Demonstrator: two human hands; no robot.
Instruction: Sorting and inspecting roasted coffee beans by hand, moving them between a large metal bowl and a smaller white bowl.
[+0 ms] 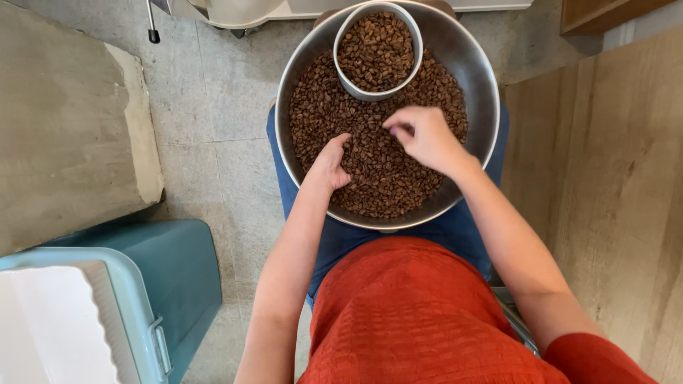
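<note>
The left hand (329,162) is laid open on the coffee beans (377,167), its fingers sunk among them. The right hand (425,136) is held just above the beans at the centre of the frame, fingertips pinched together; whether a bean is gripped cannot be told. The beans are contained in a wide metal bowl (478,85) in the upper middle. A smaller bowl (346,77), also filled with beans, is set inside it at the top. A teal bin (178,277) is seen at lower left.
</note>
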